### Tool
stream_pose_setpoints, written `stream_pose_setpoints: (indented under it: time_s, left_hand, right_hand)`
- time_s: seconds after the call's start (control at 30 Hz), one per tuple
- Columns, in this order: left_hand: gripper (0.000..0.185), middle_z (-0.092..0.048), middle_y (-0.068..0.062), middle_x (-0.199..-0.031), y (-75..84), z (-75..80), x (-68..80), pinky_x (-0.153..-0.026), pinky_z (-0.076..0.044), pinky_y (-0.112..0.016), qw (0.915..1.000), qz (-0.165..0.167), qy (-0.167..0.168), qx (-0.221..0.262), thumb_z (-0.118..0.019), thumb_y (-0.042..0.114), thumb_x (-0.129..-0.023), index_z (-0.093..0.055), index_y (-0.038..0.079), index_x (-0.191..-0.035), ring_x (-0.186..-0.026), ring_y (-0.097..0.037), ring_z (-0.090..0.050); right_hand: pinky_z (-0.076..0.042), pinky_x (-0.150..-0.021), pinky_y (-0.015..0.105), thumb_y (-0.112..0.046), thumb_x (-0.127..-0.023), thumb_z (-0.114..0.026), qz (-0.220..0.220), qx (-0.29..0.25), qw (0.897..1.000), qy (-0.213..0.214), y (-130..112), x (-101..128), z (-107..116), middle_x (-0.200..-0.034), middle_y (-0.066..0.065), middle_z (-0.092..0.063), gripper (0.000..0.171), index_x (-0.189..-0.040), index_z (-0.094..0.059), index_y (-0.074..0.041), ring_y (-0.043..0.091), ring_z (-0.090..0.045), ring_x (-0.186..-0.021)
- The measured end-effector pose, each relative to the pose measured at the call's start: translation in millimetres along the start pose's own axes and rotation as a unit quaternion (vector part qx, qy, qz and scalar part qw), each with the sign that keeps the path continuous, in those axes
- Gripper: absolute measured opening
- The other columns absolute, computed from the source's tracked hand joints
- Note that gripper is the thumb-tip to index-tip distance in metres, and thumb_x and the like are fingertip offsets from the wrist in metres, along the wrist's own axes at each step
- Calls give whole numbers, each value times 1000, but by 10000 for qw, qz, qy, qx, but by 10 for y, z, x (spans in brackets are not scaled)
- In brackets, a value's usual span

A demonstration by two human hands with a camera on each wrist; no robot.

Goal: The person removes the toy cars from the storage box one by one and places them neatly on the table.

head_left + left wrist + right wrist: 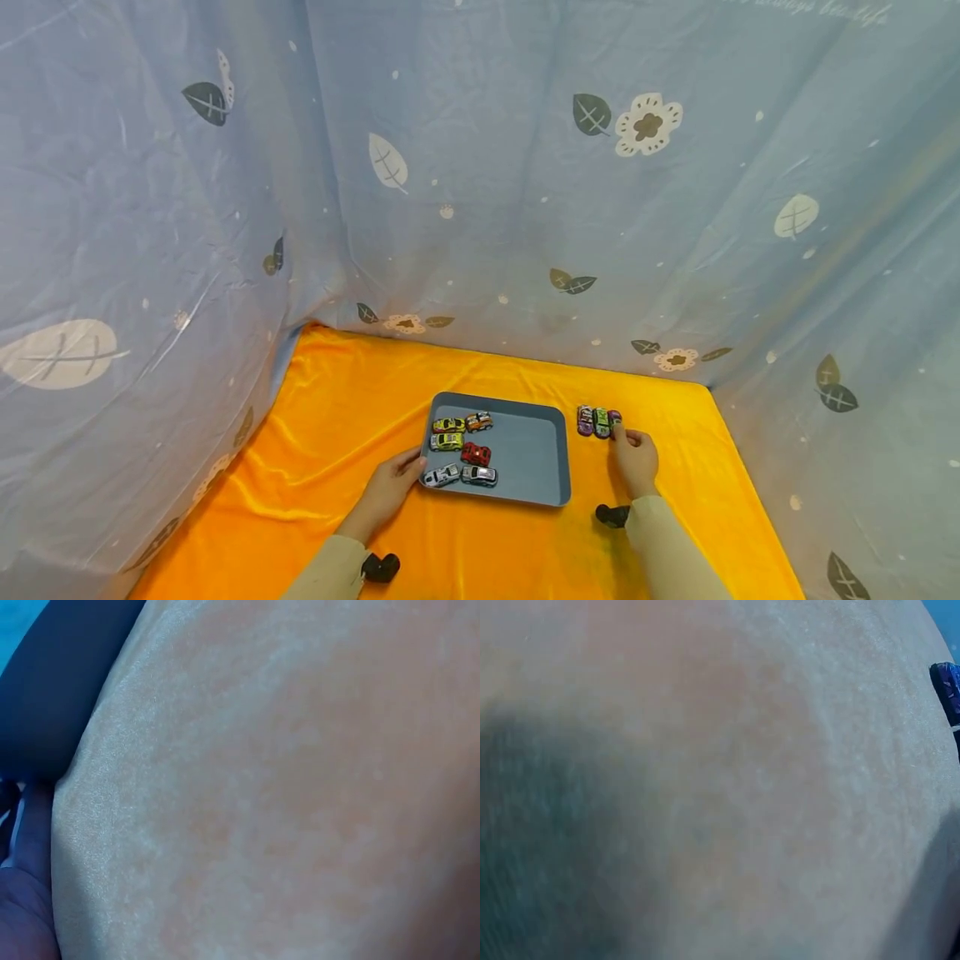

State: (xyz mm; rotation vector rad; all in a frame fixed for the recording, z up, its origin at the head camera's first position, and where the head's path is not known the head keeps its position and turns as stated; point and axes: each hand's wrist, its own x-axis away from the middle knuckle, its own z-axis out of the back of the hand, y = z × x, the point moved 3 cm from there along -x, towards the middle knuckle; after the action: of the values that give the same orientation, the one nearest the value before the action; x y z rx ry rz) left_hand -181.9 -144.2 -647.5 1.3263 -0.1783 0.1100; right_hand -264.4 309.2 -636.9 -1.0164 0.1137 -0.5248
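Your left hand rests with relaxed fingers against the left edge of the grey tray, which holds six toy cars on the orange surface. Your right hand curls its fingers on the purple car, rightmost of three just right of the tray

No readable text; only faint, illegible white lettering on the blue cloth.
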Motion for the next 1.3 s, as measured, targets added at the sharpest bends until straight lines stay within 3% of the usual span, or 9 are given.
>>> stream_pose_setpoints:
  time_s: [0.3,0.47,0.57,0.67,0.83,0.93,1.07,1.17,1.3]
  left_hand:
    - [52,-56,-14,-135,67,-72,-2,-103,-41,-48,9999,-117,-44,25,-53,32,-100,-44,10,-147,-126,-31,-50]
    - [52,-55,-15,-135,67,-72,9,-103,-41,-48,9998,-212,6,28,-53,30,-101,-43,9,-147,-126,-31,-51]
    - [51,-56,-14,-134,58,-67,18,-102,-42,-47,9997,-229,33,86,-54,29,-101,-43,10,-147,-125,-30,-52]
    - [51,-56,-14,-135,61,-56,32,-103,-41,-47,9995,-256,52,159,-54,27,-100,-43,11,-147,-125,-30,-52]
    - [50,-54,-12,-137,85,-24,50,-104,-40,-46,9994,-295,118,136,-56,24,-100,-44,12,-147,-125,-28,-52]
    - [49,-51,-13,-141,113,-6,44,-105,-39,-47,9986,-517,92,6,-54,18,-100,-43,10,-147,-125,-30,-51]
    - [49,-48,-16,-142,168,4,16,-103,-41,-49,9972,-736,78,-138,-54,11,-100,-42,8,-148,-124,-33,-52]
    - [50,-49,-15,-142,205,6,-17,-101,-43,-48,9974,-699,109,-120,-55,9,-99,-41,8,-148,-123,-34,-52]
    - [51,-46,-18,-144,204,-3,-62,-101,-43,-47,9963,-844,66,175,-53,2,-98,-39,3,-148,-122,-37,-53]
  right_hand:
    - [-39,-96,57,-46,-97,-52,606,-87,9981,-50,-93,64,137,-129,30,-34,80,-149,-15,2,43,-42,-112]
    - [-45,-85,41,-41,-97,-57,1387,-74,9903,103,-251,195,74,-128,24,-34,73,-150,-22,-5,34,-44,-105]
    - [-43,-78,30,-37,-95,-62,1887,-92,9820,20,-392,316,-19,-126,21,-39,68,-147,-31,-6,29,-45,-99]
    - [-40,-75,27,-34,-93,-66,2384,-120,9710,-158,-544,457,-143,-122,21,-44,62,-142,-40,-5,30,-48,-95]
    - [-43,-76,36,-31,-90,-71,2867,-270,9538,-859,-774,747,-356,-120,20,-50,57,-137,-47,-9,33,-53,-94]
    - [-48,-80,40,-34,-87,-74,2934,-308,9464,-1314,-856,902,-490,-122,19,-52,60,-137,-49,-11,30,-55,-94]
    - [-49,-85,39,-41,-83,-75,2766,-231,9402,-1976,-889,1041,-676,-129,15,-49,68,-141,-48,-17,24,-55,-98]
    - [-49,-85,40,-42,-84,-74,2525,-179,9332,-2552,-900,1126,-782,-132,14,-48,67,-141,-48,-19,24,-54,-102]
    - [-50,-85,42,-36,-87,-73,2296,-173,9092,-3471,-911,1218,-900,-130,16,-52,63,-141,-48,-14,27,-53,-106]
